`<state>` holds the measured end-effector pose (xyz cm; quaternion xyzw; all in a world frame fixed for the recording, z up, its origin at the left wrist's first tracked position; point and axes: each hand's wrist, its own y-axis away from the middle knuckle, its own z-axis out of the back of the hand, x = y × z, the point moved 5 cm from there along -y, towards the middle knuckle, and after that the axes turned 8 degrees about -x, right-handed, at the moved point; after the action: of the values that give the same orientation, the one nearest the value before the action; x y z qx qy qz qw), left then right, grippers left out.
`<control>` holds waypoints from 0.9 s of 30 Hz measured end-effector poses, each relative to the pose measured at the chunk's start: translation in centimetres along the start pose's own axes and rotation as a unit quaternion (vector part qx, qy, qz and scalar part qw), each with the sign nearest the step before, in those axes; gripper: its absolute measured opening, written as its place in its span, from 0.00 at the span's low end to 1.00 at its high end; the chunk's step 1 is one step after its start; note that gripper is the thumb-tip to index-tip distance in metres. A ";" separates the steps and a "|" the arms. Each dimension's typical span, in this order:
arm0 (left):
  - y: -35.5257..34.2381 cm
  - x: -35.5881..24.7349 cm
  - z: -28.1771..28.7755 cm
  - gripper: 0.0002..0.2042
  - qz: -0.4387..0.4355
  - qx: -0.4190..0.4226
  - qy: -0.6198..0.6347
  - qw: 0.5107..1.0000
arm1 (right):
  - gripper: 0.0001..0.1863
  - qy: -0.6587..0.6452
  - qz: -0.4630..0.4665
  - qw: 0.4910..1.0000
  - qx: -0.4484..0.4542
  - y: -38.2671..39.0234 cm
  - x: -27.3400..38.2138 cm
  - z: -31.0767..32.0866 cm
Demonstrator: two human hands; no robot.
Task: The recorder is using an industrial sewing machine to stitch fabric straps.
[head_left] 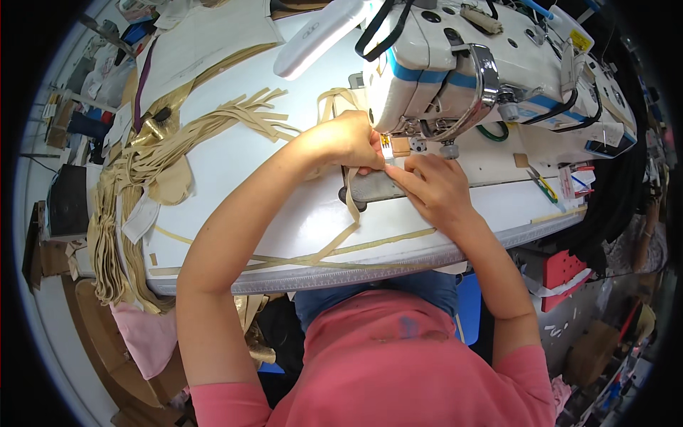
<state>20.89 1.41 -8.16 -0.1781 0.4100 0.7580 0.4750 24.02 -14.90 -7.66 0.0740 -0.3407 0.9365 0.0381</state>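
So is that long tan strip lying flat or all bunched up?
Flat: the tan strip runs smooth from the hands down across the white table.

The sewing machine (484, 64) stands at the table's (235, 178) far right; a strip (351, 199) runs toward it, strip piles (142, 171) apparently overhanging the left edge

Your white worktop (235, 178) has cardboard boxes (135, 384) on the floor by its left corner, cluttered shelves (85, 85) beyond.

Thin beige fabric strip (351, 203), flat on white table, one end under sewing-machine foot, trailing toward table edge.
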 end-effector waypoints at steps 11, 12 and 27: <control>2.8 4.0 7.9 0.09 0.000 0.031 0.068 0.997 | 0.15 -0.005 -0.021 0.999 0.026 -0.4 -0.3 -0.5; 3.2 4.6 9.1 0.10 -0.016 -0.011 0.051 0.998 | 0.14 -0.004 -0.018 1.000 0.024 -0.4 -0.3 -0.6; 7.1 -0.2 -3.3 0.12 -0.451 -0.398 -0.243 0.761 | 0.12 -0.037 -0.009 0.999 -0.009 -0.6 -0.2 -0.6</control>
<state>14.44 -2.81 -6.82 -0.3251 -0.1856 0.5686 0.7325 24.21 -14.12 -7.76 0.1111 -0.3492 0.9298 0.0342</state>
